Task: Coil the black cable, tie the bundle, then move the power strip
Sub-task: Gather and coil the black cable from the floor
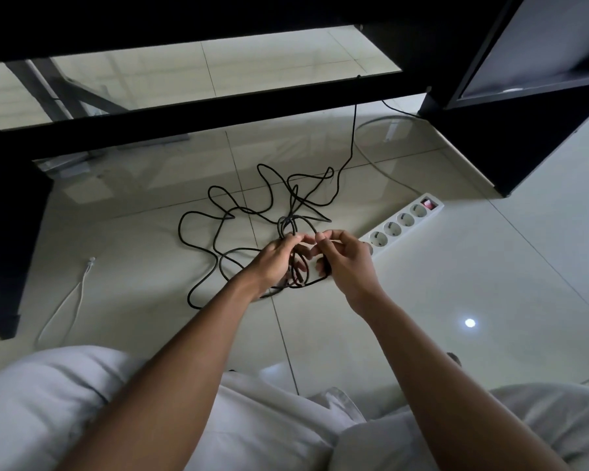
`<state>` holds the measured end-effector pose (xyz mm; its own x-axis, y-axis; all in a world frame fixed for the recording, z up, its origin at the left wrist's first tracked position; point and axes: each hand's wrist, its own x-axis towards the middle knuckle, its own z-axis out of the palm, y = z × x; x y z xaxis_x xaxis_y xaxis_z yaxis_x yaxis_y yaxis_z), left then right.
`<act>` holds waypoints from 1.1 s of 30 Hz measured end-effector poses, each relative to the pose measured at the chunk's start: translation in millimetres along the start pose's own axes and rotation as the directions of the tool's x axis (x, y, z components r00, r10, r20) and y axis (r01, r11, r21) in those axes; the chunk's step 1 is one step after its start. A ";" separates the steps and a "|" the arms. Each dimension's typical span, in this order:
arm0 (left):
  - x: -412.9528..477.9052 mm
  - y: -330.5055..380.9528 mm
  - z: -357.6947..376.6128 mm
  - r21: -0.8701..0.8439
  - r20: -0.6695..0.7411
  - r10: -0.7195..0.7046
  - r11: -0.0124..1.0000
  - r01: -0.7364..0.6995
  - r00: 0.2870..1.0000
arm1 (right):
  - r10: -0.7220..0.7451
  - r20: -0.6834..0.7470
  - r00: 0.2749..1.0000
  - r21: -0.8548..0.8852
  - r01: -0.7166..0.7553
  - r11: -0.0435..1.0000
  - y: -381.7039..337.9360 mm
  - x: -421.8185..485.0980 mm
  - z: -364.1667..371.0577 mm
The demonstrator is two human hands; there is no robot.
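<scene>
- L hand and R hand close together above the floor, fingertips nearly touching.
- Both clamped on the black cable: L fingers curled through a small bunch of loops, R thumb + forefinger pinch a strand on the bunch's right side.
- Only a few loops gathered btw the hands. The rest of the cable sprawls loose on the tiled floor behind and left of the hands, w/ one run going up to the dark desk frame.
- Power strip: white, flat on the floor, lying diagonally just right of the hands. Near end hidden behind R hand, red switch at the far end, 4 sockets visible.
- Thin white cable on the floor at left, well apart from the black one.
- Dark cabinet at upper right.
- Person's light-clothed knees at bottom of frame.
</scene>
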<state>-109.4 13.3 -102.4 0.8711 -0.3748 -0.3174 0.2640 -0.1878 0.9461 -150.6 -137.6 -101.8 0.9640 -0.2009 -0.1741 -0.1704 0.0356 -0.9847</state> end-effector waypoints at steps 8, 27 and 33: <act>-2.3 -0.8 3.6 -0.061 0.138 0.025 0.998 -0.017 0.990 | 0.017 0.020 1.000 0.041 -0.017 0.999 6.3 -4.5 4.8; 11.1 13.6 -17.5 -0.514 -0.464 0.005 0.813 -0.274 0.886 | -0.013 0.146 0.989 -0.419 0.074 0.905 11.7 1.1 -9.2; 13.2 13.0 -12.5 -0.508 -0.504 -0.052 0.825 -0.248 0.862 | -0.014 0.159 0.987 -0.727 0.127 0.674 13.4 -0.4 -14.3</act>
<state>-89.3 17.2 -93.5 0.9461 0.1441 -0.2900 0.2124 0.3996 0.8917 -156.2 -151.1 -114.9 0.9865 -0.0429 -0.1583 -0.1412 -0.7136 -0.6862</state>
